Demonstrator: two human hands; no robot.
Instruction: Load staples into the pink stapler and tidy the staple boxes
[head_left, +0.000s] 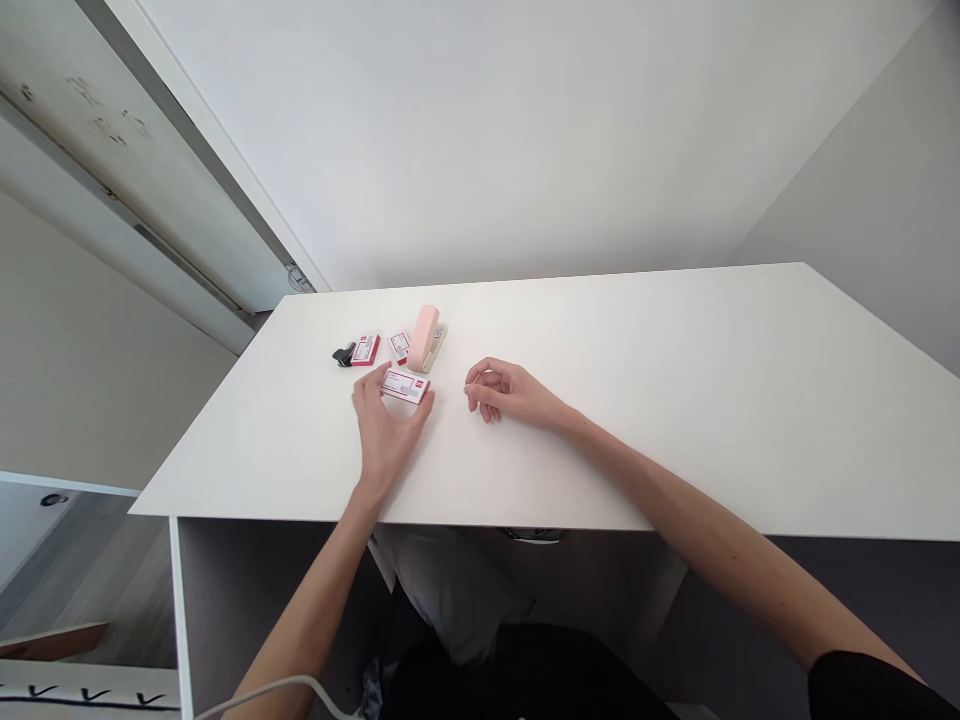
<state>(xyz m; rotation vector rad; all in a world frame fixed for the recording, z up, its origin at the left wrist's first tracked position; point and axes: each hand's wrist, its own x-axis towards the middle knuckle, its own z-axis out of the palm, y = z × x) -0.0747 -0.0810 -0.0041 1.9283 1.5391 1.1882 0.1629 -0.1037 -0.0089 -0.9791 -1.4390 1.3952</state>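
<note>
My left hand (386, 425) grips a small red-and-white box (406, 386) between thumb and fingers on the white table (675, 400). My right hand (504, 391) rests just to the right of it with fingers curled loosely; whether something tiny sits in them I cannot see. Behind the held box stands a pink stapler (425, 338). Two more red-and-white boxes lie beside it, one (400, 346) next to the stapler and one (366, 350) further left. A black binder clip (344, 355) lies at the far left of the group.
The table's near edge (450, 525) runs just in front of my hands. A white wall rises behind the table and a grey wall stands to the right. A white cable (277, 690) hangs below at the left, beside a lower shelf (82, 490).
</note>
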